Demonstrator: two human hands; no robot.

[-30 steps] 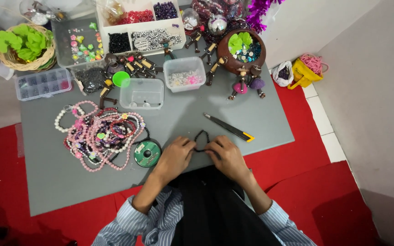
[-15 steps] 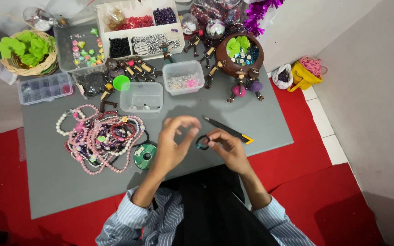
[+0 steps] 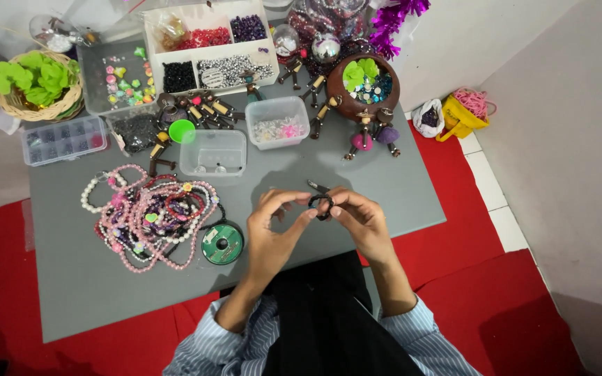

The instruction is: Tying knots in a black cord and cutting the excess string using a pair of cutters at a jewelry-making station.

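Nearest, at the near edge of the grey tabletop (image 3: 71, 292), striped sleeves (image 3: 245, 348) rising to both hands, lifted a little off the surface. Left hand (image 3: 276, 233) with fingers curled, thumb and forefinger pinching one side of a small dark beaded ring (image 3: 320, 204); right hand (image 3: 360, 223) pinching the other side, fingers pressed together on it. Held between the two hands, above the middle of the tabletop near its front edge, probably so as to keep the loop taut and steady for close work. Tip of a slim tool (image 3: 318, 186) just showing beyond the right fingers, lying on the surface.

Left of the hands, a green spool of cord (image 3: 222, 244) just beside a heap of pink, white and purple bead strings (image 3: 151, 219), likely kept close for easy reach. Bare grey room toward the near left corner and along the right edge, enough for moving the forearms.

Farther in, two clear plastic tubs (image 3: 214, 152) near mid-tabletop, a small green lid (image 3: 182, 130) beside them. Along the far edge, crowded: a divided white tray of beads (image 3: 207, 45), a flat clear compartment box (image 3: 60, 139), a wicker basket with green shapes (image 3: 33, 87), a brown round bowl (image 3: 364, 87) ringed by small dangling charms. Little open room there, everything touching or nearly so
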